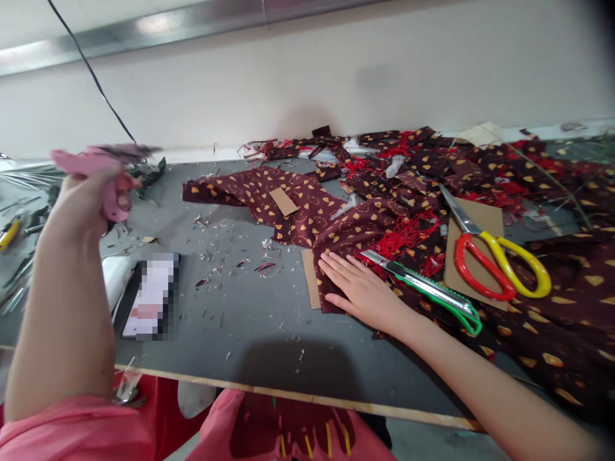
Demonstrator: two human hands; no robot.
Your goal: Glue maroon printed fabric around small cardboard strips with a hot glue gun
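Note:
My left hand is raised at the left, closed around the grip of a pink glue gun whose nozzle end is blurred. My right hand lies flat with fingers stretched out on a piece of dark red fabric with yellow marks, pressing it over a strip of brown cardboard on the grey table. Just right of that hand lies a green and silver utility knife.
Red and yellow scissors rest on a cardboard sheet at the right. More patterned fabric and red thread pile up at the back right. A phone lies near the left front. Small scraps litter the table. The wall stands close behind.

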